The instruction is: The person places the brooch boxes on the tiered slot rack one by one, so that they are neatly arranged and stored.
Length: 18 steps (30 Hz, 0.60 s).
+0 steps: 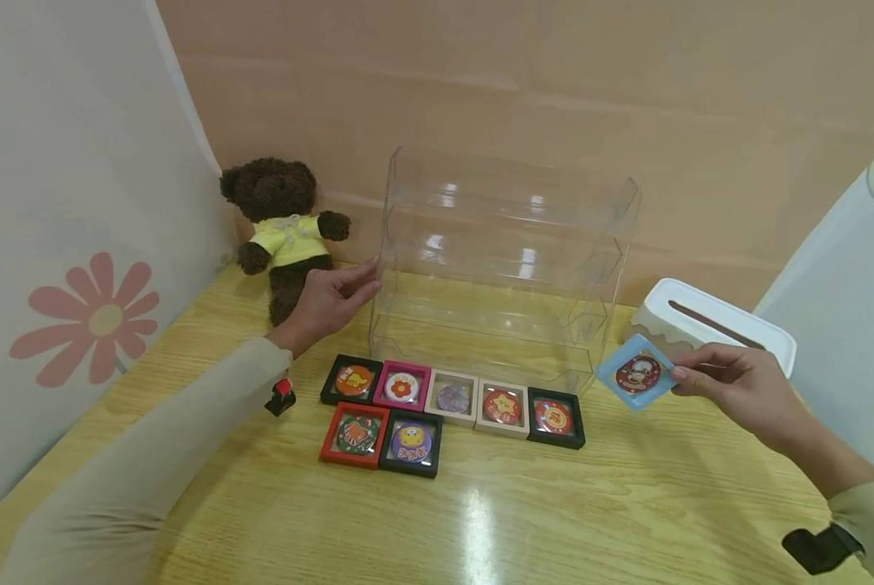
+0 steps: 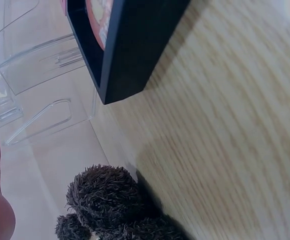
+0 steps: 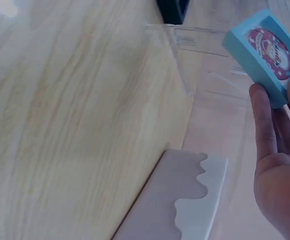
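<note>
My right hand (image 1: 747, 390) pinches a light-blue display frame (image 1: 636, 372) by one corner between thumb and fingers. A round red badge shows in its window, and the right wrist view has the blue frame held up, tilted. With its fingers extended, my left hand (image 1: 330, 301) touches the left side of a clear tiered acrylic stand (image 1: 510, 325). In front of the stand several framed badges lie on the table in two rows. Among them are a black frame (image 1: 351, 379), a magenta frame (image 1: 402, 386) and a red frame (image 1: 354, 435). The stand's tiers hold nothing.
A brown teddy bear (image 1: 283, 236) in a yellow top leans at the back left, beside my left hand. Behind my right hand stands a white slotted tissue box (image 1: 722, 313). Hanging cloths border the wooden table (image 1: 554, 520) at the back and sides.
</note>
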Tool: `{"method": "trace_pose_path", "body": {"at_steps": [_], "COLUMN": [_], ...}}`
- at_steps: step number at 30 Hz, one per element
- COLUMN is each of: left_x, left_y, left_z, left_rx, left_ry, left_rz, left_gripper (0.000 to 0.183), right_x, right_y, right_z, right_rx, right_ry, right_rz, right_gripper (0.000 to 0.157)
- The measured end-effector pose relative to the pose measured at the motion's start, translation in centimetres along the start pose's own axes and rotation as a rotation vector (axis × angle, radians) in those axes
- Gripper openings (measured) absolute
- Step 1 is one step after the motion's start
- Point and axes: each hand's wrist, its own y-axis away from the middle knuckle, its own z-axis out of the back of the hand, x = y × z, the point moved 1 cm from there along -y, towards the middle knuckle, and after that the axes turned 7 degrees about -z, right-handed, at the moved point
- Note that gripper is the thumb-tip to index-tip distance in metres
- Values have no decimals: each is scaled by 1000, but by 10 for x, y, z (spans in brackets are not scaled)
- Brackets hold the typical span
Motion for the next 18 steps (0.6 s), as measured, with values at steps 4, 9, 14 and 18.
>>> {"method": "trace_pose_path", "body": {"at_steps": [4, 9, 14, 18], "left_x": [1, 3, 2, 0], "left_y": [1, 1, 2, 2], "left_z": [0, 2, 3, 4], "left_rx": [6, 13, 23, 34], "left_ry": [-4, -7, -2, 14], "left_rz": [14, 41, 69, 87], "left_gripper": [34, 34, 34, 35], "right_x": [11, 33, 57, 74], "right_y": [-14, -37, -61, -83], "right_z": [-3, -13, -27, -40], "right_rx": [-44, -25, -56, -57], "right_ry": [-195, -302, -187, -241], "right_rz": [-11, -1, -43, -2], "right_gripper": [11, 7, 4, 5]}}
